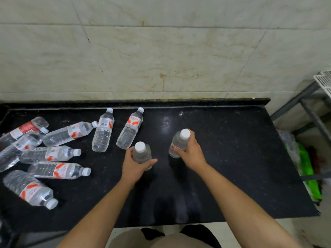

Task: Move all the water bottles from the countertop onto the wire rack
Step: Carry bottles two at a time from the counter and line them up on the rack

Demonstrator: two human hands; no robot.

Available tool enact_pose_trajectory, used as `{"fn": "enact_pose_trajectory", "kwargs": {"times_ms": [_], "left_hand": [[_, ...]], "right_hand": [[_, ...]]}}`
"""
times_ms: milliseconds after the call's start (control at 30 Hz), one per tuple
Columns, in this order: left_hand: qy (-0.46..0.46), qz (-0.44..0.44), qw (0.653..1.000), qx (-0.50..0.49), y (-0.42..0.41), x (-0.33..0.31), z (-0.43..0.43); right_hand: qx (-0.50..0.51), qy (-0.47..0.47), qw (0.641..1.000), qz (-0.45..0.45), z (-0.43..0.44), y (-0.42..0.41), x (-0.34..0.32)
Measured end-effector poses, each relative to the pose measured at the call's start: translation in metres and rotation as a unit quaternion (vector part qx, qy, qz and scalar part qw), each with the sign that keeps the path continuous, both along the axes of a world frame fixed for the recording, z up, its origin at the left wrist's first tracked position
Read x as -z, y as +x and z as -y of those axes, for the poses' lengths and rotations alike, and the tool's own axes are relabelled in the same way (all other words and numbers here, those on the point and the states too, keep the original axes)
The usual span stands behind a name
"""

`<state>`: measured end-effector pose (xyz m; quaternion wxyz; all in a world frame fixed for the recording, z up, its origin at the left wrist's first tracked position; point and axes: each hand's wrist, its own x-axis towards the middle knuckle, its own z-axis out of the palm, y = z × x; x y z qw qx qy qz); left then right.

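Forearms are seen reaching in from the lower edge, and at their ends two water bottles are held upright above the countertop (232, 158). The left-hand bottle (142, 154) is wrapped by the left hand (134, 163) just under its white cap. The right-hand bottle (179, 142) is clasped by the right hand (192, 153) around its labelled middle (whether either base rests on the stone cannot be told). The lying bottles (103, 130) are scattered on their sides well to the left.

Only a corner of the wire rack (324, 81) is shown, past the counter's right end. The pair would best be carried there upright and lowered squarely, so that no base is tipped by a gap between wires. Thin plastic is likely to yield, so a firm but unsqueezed hold is advised.
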<state>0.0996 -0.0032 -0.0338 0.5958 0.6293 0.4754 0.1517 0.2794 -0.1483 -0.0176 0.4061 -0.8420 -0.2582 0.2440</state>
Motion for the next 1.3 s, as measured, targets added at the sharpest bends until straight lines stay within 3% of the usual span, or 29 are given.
{"fn": "enact_pose_trajectory", "kwargs": {"times_ms": [133,233,467,633,733,833,1100,1300], "left_hand": [[0.041,-0.019,0.996,-0.071,0.005,-0.005,0.018],[0.046,0.0,0.998,-0.034,0.014,-0.01,0.005],[0.042,0.174,0.981,0.07,0.08,-0.082,0.042],[0.001,0.311,0.936,0.167,0.132,-0.17,0.124],[-0.074,0.377,0.909,0.164,0.156,-0.209,0.183],[-0.084,0.419,0.884,0.188,0.18,-0.235,0.253],[-0.059,0.472,0.83,0.29,0.241,-0.266,0.445],[-0.072,0.463,0.833,0.295,0.294,-0.28,0.523]], "right_hand": [[-0.024,-0.027,0.999,0.0,0.034,-0.009,-0.002],[0.003,-0.027,1.0,-0.008,0.066,-0.014,-0.008],[0.189,0.134,0.973,-0.006,0.147,-0.012,-0.062],[0.275,0.288,0.917,0.023,0.205,0.017,-0.124],[0.285,0.331,0.897,0.063,0.256,0.033,-0.164],[0.286,0.363,0.881,0.102,0.322,0.048,-0.191],[0.33,0.423,0.829,0.157,0.506,0.09,-0.221],[0.334,0.456,0.807,0.169,0.587,0.14,-0.24]]}}
